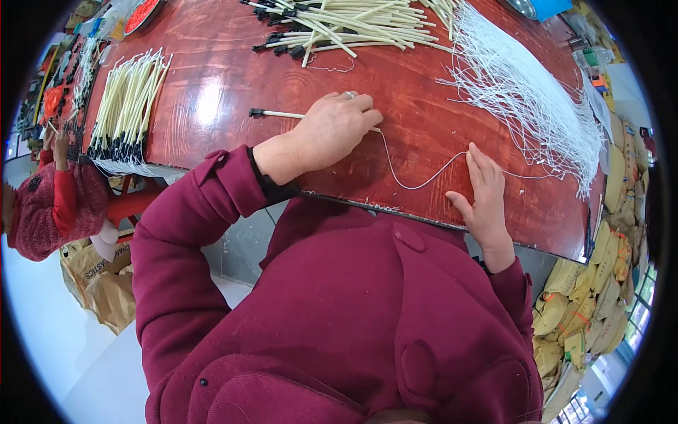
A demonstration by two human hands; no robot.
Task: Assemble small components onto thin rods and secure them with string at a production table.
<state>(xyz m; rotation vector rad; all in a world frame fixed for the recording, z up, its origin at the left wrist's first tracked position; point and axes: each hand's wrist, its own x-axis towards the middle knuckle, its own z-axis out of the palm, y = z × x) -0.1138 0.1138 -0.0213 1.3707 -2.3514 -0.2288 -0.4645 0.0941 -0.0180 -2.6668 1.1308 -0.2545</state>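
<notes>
Left hand (pixel 337 129) curled palm-down on the dark red wooden bench (pixel 233 92), fingers bent over the near end of a thin cream stick with a black tip (pixel 277 114); black tip pointing away to the person's left, clear of the hand. Seen trailing from under those fingertips: a single white string (pixel 417 185), sagging toward the bench's near edge, then rising to the right hand (pixel 484 198). Right hand laid flat near that edge, fingers straight and close together, pressed onto the string where it passed beneath the fingertips. Could not tell whether the left fingers pinched stick and string together or only covered them. Beyond the right hand, spread out: a loose heap of white strings (pixel 530 99). Farther back, a pile of cream black-tipped sticks (pixel 346 28); off to the left, a neat bundle of the same sticks (pixel 127 106).
</notes>
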